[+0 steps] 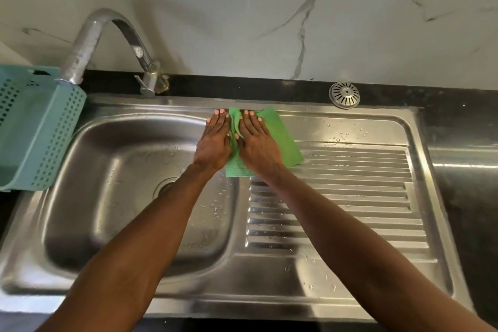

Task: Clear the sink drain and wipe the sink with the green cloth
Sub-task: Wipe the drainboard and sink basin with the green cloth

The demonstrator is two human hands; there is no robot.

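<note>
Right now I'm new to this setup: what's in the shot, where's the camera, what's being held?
No machine here: one camera worn on a person's head looks down at their bare arms. The left hand and right hand press flat on a green cloth, spread where the steel sink basin meets its ribbed draining board. Nothing is gripped; the palms just pin the cloth. The round metal drain strainer sits out on the black counter behind. A curved steel tap and a teal perforated plastic basket are at left.
</note>
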